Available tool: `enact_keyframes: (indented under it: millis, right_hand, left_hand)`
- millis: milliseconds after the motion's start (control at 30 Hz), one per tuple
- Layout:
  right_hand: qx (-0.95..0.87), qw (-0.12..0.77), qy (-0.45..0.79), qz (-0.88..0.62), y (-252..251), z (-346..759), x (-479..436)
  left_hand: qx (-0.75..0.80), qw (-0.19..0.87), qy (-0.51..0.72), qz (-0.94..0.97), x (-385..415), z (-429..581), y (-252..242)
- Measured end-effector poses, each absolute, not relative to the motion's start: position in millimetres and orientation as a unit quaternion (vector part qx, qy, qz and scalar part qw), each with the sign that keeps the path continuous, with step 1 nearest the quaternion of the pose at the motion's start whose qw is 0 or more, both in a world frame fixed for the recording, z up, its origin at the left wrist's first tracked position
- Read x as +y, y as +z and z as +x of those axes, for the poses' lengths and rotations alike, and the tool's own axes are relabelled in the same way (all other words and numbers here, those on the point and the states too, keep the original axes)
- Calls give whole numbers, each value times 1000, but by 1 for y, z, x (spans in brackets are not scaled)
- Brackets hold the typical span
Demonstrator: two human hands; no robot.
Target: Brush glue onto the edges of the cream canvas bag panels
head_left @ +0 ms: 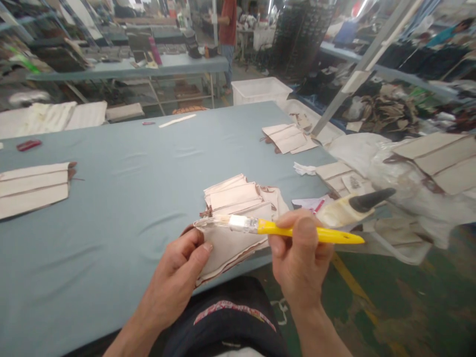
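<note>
My right hand (303,253) is closed around the yellow handle of a paintbrush (275,228). The brush lies nearly level, and its pale, wet-looking bristles touch the upper left edge of a cream fabric piece (230,248). With thumb and fingers, my left hand (182,267) pinches that piece at its left edge, by a brown trim. Just beyond lies a stack of cream pieces with brown seams (234,196). Right of the brush stands a pale container (340,210) with a dark handle sticking out of it.
The blue-grey table (148,163) holds more cream pieces at left (35,188) and at the far right corner (286,138). A red tool (29,145) lies far left. Plastic-wrapped pieces (435,163) and a metal pole (360,74) are at right. A white bin (260,91) stands behind.
</note>
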State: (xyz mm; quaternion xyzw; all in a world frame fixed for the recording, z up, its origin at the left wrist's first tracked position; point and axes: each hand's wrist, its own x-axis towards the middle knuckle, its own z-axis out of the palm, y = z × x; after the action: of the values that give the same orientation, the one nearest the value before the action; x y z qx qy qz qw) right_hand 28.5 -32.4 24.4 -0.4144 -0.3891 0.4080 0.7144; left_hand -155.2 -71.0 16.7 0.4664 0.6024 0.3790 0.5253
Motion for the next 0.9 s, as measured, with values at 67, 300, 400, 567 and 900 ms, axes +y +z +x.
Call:
enact_keyframes:
  millis: [67, 300, 400, 567, 900]
  right_hand:
    - [-402, 705, 411, -416, 25, 28, -35]
    - [-401, 706, 380, -443, 18, 24, -34]
    - [-402, 707, 366, -451, 15, 25, -36]
    - [-400, 704, 401, -428, 13, 10, -31]
    - [-409, 699, 388, -439, 12, 2, -46]
  left_hand:
    - [605, 518, 375, 474, -67, -153, 18]
    - [601, 528, 373, 470, -58, -155, 14]
    - [594, 543, 383, 454, -58, -158, 9]
    - [574, 571, 390, 439, -59, -160, 8]
    - [565, 553, 384, 477, -65, -171, 1]
